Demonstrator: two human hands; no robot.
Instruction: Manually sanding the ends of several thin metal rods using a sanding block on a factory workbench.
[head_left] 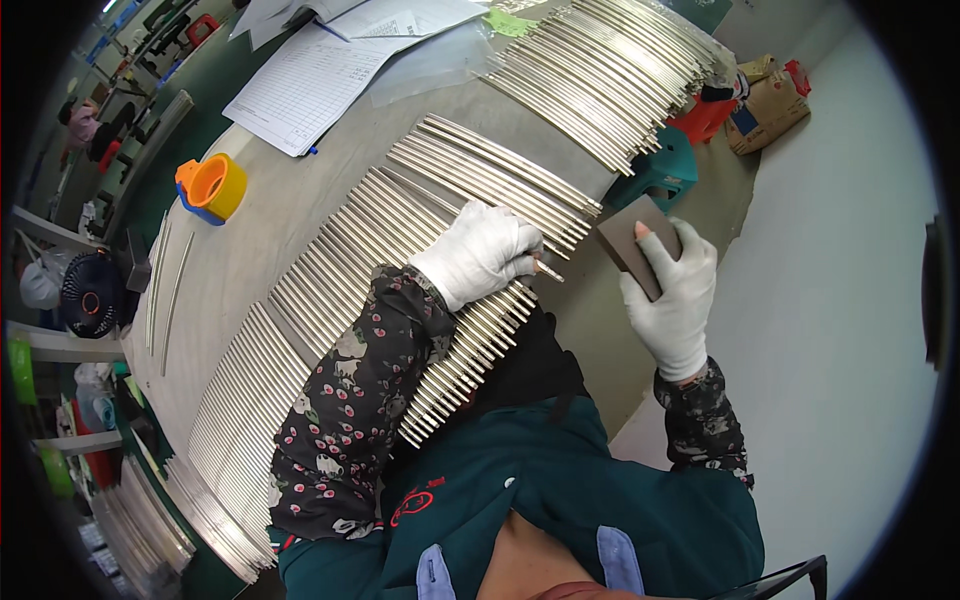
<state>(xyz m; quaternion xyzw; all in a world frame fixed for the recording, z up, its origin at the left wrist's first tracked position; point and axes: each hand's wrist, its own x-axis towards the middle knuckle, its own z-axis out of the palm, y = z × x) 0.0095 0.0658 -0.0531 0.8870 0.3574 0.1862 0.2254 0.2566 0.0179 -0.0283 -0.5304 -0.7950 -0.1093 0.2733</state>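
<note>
My left hand (478, 250), in a white glove, is closed around a thin silvery metal rod (550, 272) near its right end. The rod's tip sticks out past my fingers, beyond the table edge. Beneath that hand lies a long row of similar metal rods (350, 235), side by side, with their near ends overhanging the edge. Another group of rods (490, 175) lies just beyond the hand. My right hand (675, 300), gloved with some fingertips bare, grips a flat brownish-grey rectangular block (640, 235). The block is held to the right of the rods, apart from them.
More rods are stacked at the far right (610, 75) and near left (245, 390). Paper sheets (305, 85) lie at the back. Orange, yellow and blue rings (215, 187) sit at the left. A teal stool (660, 170) and brown bag (768, 112) stand beyond the table.
</note>
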